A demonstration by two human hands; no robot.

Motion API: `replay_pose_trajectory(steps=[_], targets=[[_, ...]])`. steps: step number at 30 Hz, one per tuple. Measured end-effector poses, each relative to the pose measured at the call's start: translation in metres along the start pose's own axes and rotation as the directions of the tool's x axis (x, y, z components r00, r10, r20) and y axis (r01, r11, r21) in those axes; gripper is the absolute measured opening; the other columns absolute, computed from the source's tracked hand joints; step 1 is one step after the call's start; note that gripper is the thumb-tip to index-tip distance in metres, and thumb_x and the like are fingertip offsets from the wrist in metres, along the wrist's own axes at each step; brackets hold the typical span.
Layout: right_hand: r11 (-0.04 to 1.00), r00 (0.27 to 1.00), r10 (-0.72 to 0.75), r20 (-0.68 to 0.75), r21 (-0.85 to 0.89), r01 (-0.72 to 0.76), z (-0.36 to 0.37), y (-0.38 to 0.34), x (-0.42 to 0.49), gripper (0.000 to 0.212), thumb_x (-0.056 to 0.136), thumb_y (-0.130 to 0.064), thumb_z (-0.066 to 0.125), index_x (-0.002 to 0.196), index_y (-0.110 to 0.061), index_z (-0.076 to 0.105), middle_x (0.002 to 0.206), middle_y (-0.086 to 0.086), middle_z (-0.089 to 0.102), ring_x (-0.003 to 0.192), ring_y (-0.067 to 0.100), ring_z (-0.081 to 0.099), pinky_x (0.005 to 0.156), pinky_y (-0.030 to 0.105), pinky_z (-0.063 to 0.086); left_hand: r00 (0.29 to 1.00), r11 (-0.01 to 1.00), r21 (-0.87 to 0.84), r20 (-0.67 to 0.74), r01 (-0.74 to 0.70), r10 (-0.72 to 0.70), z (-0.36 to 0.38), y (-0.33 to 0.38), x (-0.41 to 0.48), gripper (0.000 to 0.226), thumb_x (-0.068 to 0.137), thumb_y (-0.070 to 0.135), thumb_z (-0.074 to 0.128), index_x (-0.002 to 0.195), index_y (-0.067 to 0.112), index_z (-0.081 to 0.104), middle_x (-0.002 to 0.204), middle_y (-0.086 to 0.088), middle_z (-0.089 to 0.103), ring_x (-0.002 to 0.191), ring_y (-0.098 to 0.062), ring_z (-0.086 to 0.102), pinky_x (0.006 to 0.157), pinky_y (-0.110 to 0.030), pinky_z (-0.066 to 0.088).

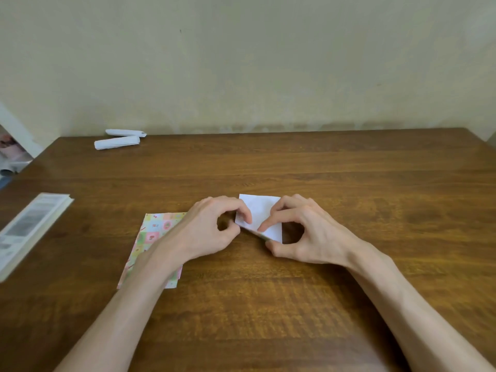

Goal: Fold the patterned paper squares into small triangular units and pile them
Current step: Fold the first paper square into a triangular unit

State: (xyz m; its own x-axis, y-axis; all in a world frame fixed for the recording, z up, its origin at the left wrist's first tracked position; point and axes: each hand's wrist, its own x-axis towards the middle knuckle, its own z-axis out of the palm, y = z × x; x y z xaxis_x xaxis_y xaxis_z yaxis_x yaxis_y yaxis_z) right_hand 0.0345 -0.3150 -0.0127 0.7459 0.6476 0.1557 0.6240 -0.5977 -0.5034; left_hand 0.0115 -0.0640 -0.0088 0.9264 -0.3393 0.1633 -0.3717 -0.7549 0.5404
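Note:
A small paper piece point(261, 210), white side up, lies at the middle of the wooden table point(349, 183), with a sliver of pattern at its near edge. My left hand point(212, 229) pinches its left edge between thumb and forefinger. My right hand point(303, 232) pinches its near right part, forefinger on top and thumb at the near corner. A stack of patterned paper squares point(153, 232) lies to the left, partly hidden under my left wrist and forearm.
Two white rolled or folded paper pieces point(118, 142) lie at the table's far left by the wall. A book or booklet point(29, 226) lies at the left edge. Some clutter shows beyond the table's left corner.

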Motion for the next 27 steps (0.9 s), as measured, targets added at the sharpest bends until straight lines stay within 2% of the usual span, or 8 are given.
replay_pose_trajectory(steps=[4,8,11,12,15,20,22,27], targets=[[1.0,1.0,0.006,0.001,0.003,-0.006,0.0008,-0.0006,0.0,0.028,0.075,-0.055,0.069,0.1,-0.044,0.076,0.108,-0.024,0.055,0.106,0.005,0.05,0.101,0.042,0.04,0.992,0.997,-0.075,0.122,-0.02,0.029,-0.0071,-0.0007,-0.0034,0.03,0.084,0.011,0.071,0.1,0.037,0.071,0.109,0.016,0.068,0.115,-0.008,0.061,0.105,-0.033,0.044],[1.0,1.0,0.012,-0.004,-0.009,-0.012,0.0005,-0.0008,0.0004,0.024,0.076,-0.056,0.068,0.095,-0.043,0.075,0.107,-0.023,0.056,0.105,0.003,0.049,0.1,0.042,0.041,0.997,0.997,-0.078,0.073,0.012,-0.007,-0.0061,-0.0029,-0.0031,0.007,0.088,0.036,0.08,0.095,0.036,0.08,0.114,0.028,0.068,0.116,0.007,0.06,0.106,-0.028,0.042],[1.0,0.999,0.003,-0.04,-0.018,-0.004,0.0009,-0.003,0.0009,0.007,0.08,-0.049,0.071,0.085,-0.044,0.072,0.102,-0.024,0.059,0.102,0.001,0.051,0.097,0.041,0.043,0.995,0.998,-0.026,0.081,0.054,-0.051,-0.0067,-0.0041,-0.0028,0.011,0.09,0.046,0.075,0.096,0.04,0.082,0.117,0.037,0.066,0.12,0.016,0.053,0.103,-0.023,0.035],[1.0,0.998,-0.001,-0.06,-0.014,0.001,0.0009,-0.0033,0.0011,0.004,0.081,-0.046,0.071,0.08,-0.045,0.068,0.098,-0.024,0.06,0.1,0.001,0.052,0.097,0.041,0.044,0.995,0.998,-0.024,0.081,0.054,-0.051,-0.0068,-0.0043,-0.0031,0.013,0.091,0.046,0.073,0.098,0.041,0.082,0.118,0.037,0.066,0.12,0.017,0.052,0.103,-0.022,0.034],[0.999,0.994,0.008,-0.113,0.048,-0.003,0.0016,-0.0013,0.0012,0.018,0.085,-0.037,0.073,0.075,-0.045,0.061,0.089,-0.023,0.064,0.096,0.002,0.056,0.094,0.033,0.046,0.997,0.996,-0.075,0.063,0.056,-0.051,-0.0075,-0.0025,-0.0041,0.013,0.092,0.043,0.074,0.102,0.042,0.082,0.116,0.037,0.068,0.119,0.018,0.054,0.107,-0.022,0.035],[0.994,0.998,-0.002,-0.055,0.111,0.008,0.0012,0.0015,0.0013,0.015,0.096,-0.037,0.07,0.082,-0.033,0.071,0.087,-0.02,0.066,0.097,0.008,0.057,0.087,0.016,0.039,0.996,0.99,-0.111,0.038,0.082,-0.079,-0.0084,-0.002,-0.0039,0.008,0.088,0.042,0.078,0.089,0.035,0.081,0.11,0.035,0.071,0.113,0.012,0.061,0.113,-0.036,0.042],[0.991,0.999,0.009,-0.039,0.135,-0.003,0.0017,0.0027,0.0022,0.019,0.1,-0.041,0.066,0.084,-0.031,0.072,0.089,-0.019,0.067,0.097,0.01,0.056,0.086,0.017,0.041,0.998,0.994,-0.094,0.036,0.061,-0.057,-0.0068,-0.002,-0.0044,0.01,0.088,0.043,0.078,0.086,0.034,0.081,0.108,0.034,0.071,0.112,0.009,0.063,0.112,-0.04,0.042],[0.977,0.989,0.101,-0.105,0.197,-0.079,0.0079,0.0058,0.0035,0.018,0.1,-0.041,0.063,0.086,-0.032,0.068,0.08,-0.016,0.063,0.087,0.009,0.055,0.074,0.02,0.038,0.999,0.998,-0.045,-0.016,0.036,-0.036,-0.0013,-0.0014,-0.0043,0.013,0.093,0.041,0.072,0.085,0.032,0.078,0.105,0.026,0.068,0.111,0.001,0.061,0.101,-0.033,0.047]])
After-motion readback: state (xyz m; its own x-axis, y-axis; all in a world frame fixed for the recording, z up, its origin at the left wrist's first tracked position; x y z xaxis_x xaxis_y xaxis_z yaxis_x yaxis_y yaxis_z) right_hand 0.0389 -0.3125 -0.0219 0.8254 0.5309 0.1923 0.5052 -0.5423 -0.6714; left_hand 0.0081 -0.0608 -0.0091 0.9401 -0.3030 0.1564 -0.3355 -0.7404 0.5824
